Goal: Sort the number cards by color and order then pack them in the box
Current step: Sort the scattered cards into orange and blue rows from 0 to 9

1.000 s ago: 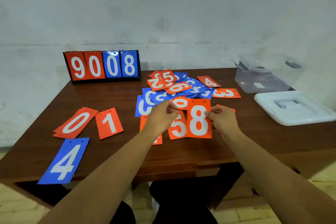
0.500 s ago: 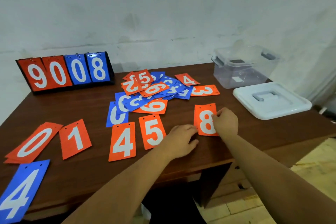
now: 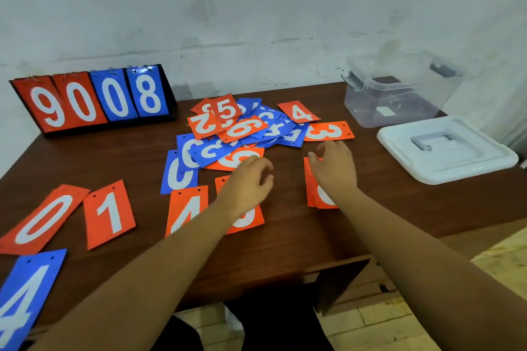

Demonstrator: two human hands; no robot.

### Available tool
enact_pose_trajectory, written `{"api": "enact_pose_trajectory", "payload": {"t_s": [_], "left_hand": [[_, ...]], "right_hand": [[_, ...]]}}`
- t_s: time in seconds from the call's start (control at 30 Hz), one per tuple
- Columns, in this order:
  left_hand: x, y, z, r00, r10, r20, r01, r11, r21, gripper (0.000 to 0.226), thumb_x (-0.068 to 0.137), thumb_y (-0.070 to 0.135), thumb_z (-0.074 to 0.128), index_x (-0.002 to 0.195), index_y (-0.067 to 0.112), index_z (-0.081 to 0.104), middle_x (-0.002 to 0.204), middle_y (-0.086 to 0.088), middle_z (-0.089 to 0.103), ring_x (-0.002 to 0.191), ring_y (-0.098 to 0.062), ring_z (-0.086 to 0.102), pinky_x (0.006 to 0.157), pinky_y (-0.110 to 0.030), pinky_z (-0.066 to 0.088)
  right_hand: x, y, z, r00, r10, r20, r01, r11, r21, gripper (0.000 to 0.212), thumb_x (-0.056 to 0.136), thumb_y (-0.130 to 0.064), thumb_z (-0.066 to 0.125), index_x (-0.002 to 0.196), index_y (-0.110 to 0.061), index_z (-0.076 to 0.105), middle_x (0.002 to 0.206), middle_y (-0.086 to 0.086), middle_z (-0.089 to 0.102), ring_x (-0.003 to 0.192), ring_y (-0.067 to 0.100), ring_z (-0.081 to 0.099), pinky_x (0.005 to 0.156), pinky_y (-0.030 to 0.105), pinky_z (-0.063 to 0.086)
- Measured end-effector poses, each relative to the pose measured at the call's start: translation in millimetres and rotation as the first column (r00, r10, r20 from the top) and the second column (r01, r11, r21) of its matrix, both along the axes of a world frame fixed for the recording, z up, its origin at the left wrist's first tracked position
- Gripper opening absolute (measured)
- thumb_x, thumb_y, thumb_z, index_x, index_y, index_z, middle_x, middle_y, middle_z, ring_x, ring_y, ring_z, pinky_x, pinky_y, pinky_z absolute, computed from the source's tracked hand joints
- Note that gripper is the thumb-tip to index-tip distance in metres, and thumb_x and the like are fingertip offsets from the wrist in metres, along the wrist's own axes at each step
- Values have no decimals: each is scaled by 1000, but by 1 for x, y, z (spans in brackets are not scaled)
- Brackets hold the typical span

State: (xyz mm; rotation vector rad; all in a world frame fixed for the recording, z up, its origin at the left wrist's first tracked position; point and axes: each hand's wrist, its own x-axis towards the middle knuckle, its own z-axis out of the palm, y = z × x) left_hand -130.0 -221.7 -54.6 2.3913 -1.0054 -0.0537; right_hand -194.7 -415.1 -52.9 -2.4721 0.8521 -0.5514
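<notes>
A mixed pile of orange and blue number cards (image 3: 242,129) lies at the table's middle back. Laid out in front are an orange 0 (image 3: 42,218), orange 1 (image 3: 109,214), orange 4 (image 3: 185,209), an orange 5 (image 3: 248,221) mostly under my left hand, and an orange 8 (image 3: 316,194) partly under my right wrist. A blue 4 (image 3: 25,293) lies at the near left corner. My left hand (image 3: 248,184) hovers with loosely curled fingers, holding nothing. My right hand (image 3: 333,165) is relaxed above the 8, fingers pointing at the pile. The clear box (image 3: 399,91) stands open at the back right.
The box's white lid (image 3: 447,148) lies flat in front of the box. A flip scoreboard (image 3: 94,100) reading 9008 stands at the back left. The brown table (image 3: 285,242) ends close to my body, and its right edge runs just past the lid.
My right hand has let go of the orange 8, which now lies on the table. Both hands have moved forward toward the pile.
</notes>
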Motion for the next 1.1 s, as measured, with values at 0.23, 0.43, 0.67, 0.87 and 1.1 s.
{"api": "enact_pose_trajectory", "payload": {"t_s": [0.23, 0.43, 0.67, 0.87, 1.1], "left_hand": [[73, 28, -13, 921, 378, 99, -390, 882, 265, 53, 95, 39, 58, 145, 30, 43, 157, -13, 23, 147, -33, 18, 114, -50, 29], [97, 36, -25, 948, 315, 53, -315, 897, 310, 54, 100, 42, 48, 152, 34, 32, 156, -8, 35, 143, -27, 34, 112, -48, 36], [117, 32, -31, 965, 260, 13, -254, 929, 269, 50, 101, 45, 46, 149, 31, 39, 159, -3, 32, 145, -24, 31, 112, -47, 38], [130, 33, -21, 965, 239, -109, -219, 961, 171, 47, 105, 42, 34, 147, 23, 44, 158, -3, 33, 146, -21, 28, 120, -44, 25], [97, 33, 7, 887, 437, -151, -462, 848, -260, 45, 100, 49, 45, 123, 14, 61, 122, -2, 59, 116, -17, 53, 97, -35, 45]], "right_hand": [[64, 50, 3, 951, 259, -167, -229, 956, 183, 46, 90, -35, 66, 123, -6, 51, 119, 11, 58, 111, 24, 57, 88, 33, 48], [102, 71, -1, 963, 191, -191, -119, 934, 335, 95, 84, -36, 74, 153, -9, 14, 142, 13, 46, 124, 28, 53, 97, 39, 50], [111, 69, -8, 972, 178, -151, -117, 932, 342, 56, 89, -20, 70, 138, -12, 46, 137, 8, 53, 126, 23, 51, 98, 35, 46], [90, 50, 16, 1000, 15, -18, -1, 791, 612, 45, 93, -12, 62, 137, -10, 51, 140, 10, 50, 125, 26, 52, 98, 36, 49], [67, 54, 36, 979, -165, 116, -46, 376, 926, 45, 90, -16, 69, 131, -19, 50, 113, 10, 63, 81, 16, 62, 61, 26, 53]]}}
